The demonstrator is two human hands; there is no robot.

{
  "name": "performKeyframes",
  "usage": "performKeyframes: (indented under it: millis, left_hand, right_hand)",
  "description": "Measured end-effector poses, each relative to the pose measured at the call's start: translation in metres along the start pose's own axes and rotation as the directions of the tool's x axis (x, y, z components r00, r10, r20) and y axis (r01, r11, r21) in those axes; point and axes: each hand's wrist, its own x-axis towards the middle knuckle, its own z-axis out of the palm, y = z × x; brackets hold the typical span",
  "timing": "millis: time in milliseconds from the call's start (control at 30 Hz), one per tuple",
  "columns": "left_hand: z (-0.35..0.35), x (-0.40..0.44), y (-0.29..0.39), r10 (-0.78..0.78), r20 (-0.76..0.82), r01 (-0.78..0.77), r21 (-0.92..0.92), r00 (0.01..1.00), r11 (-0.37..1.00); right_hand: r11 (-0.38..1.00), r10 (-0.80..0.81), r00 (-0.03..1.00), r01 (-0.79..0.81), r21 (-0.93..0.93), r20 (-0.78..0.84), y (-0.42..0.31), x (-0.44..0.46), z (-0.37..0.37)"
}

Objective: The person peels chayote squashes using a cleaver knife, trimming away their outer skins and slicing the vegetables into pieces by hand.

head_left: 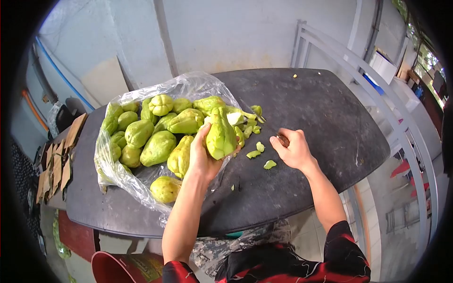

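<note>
My left hand (205,162) is closed around a pale green chayote (221,134), which stands upright in my grip with cut facets along its surface. To its right, my right hand (295,148) is curled around a brown handle (283,140); no blade can be made out. Between the two hands, several green peel pieces (253,153) lie on the dark table. Many whole chayotes (159,148) rest on an opened clear plastic bag (106,158) to the left. One yellowish chayote (165,189) sits near my left forearm.
The dark table (325,113) has rounded corners. Grey metal railing (377,80) runs along the right side, and a pale wall (245,33) stands behind. A red bucket (111,269) is on the floor at the lower left. Cardboard pieces (59,160) lie at the left.
</note>
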Motion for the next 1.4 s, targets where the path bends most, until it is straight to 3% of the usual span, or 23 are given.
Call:
performKeyframes:
  millis: [167, 200, 300, 367, 467, 533, 567, 600, 667, 700, 733, 800, 1167, 1233, 1333, 1367, 1400]
  left_hand:
    - [-0.007, 0.012, -0.002, -0.077, -0.037, 0.074, -0.066, 0.996, 0.995]
    - [-0.009, 0.014, -0.004, -0.086, -0.050, 0.080, -0.105, 0.995, 0.991]
    - [-0.018, 0.013, -0.009, -0.067, -0.072, 0.054, -0.167, 0.995, 0.985]
    - [-0.024, 0.011, -0.008, -0.070, -0.096, 0.049, -0.210, 0.993, 0.976]
    - [-0.038, 0.013, -0.006, -0.015, -0.052, 0.010, -0.100, 0.999, 0.995]
    - [-0.041, 0.015, -0.005, -0.002, -0.053, -0.003, -0.095, 0.999, 0.996]
    - [-0.041, 0.013, -0.006, -0.001, -0.053, -0.004, -0.091, 0.999, 0.996]
    - [-0.037, 0.013, -0.008, 0.006, -0.056, -0.011, -0.092, 0.998, 0.996]
    - [-0.028, 0.014, -0.011, 0.026, -0.229, -0.070, -0.184, 0.973, 0.980]
    - [-0.037, 0.011, -0.010, -0.100, -0.180, 0.069, -0.170, 0.979, 0.983]
    - [-0.048, 0.020, -0.012, -0.113, 0.000, 0.109, -0.281, 0.994, 0.954]
    - [-0.047, 0.017, -0.020, -0.070, -0.025, 0.062, -0.224, 0.997, 0.972]
    - [-0.040, 0.004, -0.039, 0.014, 0.027, -0.008, -0.212, 1.000, 0.977]
    - [-0.036, 0.000, -0.038, -0.036, 0.029, 0.043, -0.312, 0.999, 0.949]
    - [-0.035, 0.000, -0.035, -0.060, 0.056, 0.078, -0.431, 0.997, 0.899]
    - [-0.050, 0.008, -0.038, 0.004, 0.089, 0.033, -0.410, 0.996, 0.912]
    - [-0.039, 0.005, -0.034, 0.016, -0.007, -0.017, -0.402, 1.000, 0.916]
  right_hand:
    - [0.936, -0.112, 0.989, 0.139, 0.323, -0.100, -0.018, 0.008, 0.004]
    - [0.937, -0.111, 0.989, 0.137, 0.322, -0.099, -0.022, 0.011, 0.004]
    - [0.988, 0.099, 0.994, -0.103, 0.119, 0.042, -0.025, 0.025, 0.005]
    - [0.990, 0.064, 0.998, -0.064, 0.127, 0.000, -0.021, 0.019, 0.009]
    - [0.989, -0.008, 0.999, 0.013, 0.150, -0.037, -0.020, 0.013, 0.009]
    - [0.978, -0.084, 0.996, 0.088, 0.188, -0.025, -0.020, 0.013, 0.014]
    - [0.970, -0.179, 0.979, 0.192, 0.152, -0.093, -0.020, 0.012, 0.022]
    - [0.955, -0.288, 0.952, 0.294, 0.048, -0.102, -0.019, 0.011, 0.031]
    - [0.841, -0.529, 0.848, 0.524, -0.135, -0.004, -0.018, 0.004, 0.038]
    - [0.755, -0.630, 0.777, 0.612, -0.234, -0.002, -0.021, 0.002, 0.045]
    - [0.711, -0.674, 0.738, 0.651, -0.265, 0.003, -0.027, -0.002, 0.049]
    - [0.674, -0.705, 0.708, 0.687, -0.272, 0.039, -0.033, -0.009, 0.057]
    - [0.613, -0.742, 0.669, 0.703, -0.360, 0.043, -0.040, -0.020, 0.069]
    - [0.609, -0.741, 0.670, 0.701, -0.372, 0.048, -0.040, -0.019, 0.069]
    - [0.680, -0.685, 0.728, 0.654, -0.332, 0.031, -0.034, -0.012, 0.064]
    - [0.702, -0.667, 0.745, 0.636, -0.321, 0.016, -0.024, -0.010, 0.065]
    - [0.721, -0.651, 0.759, 0.619, -0.312, 0.003, -0.020, -0.008, 0.065]
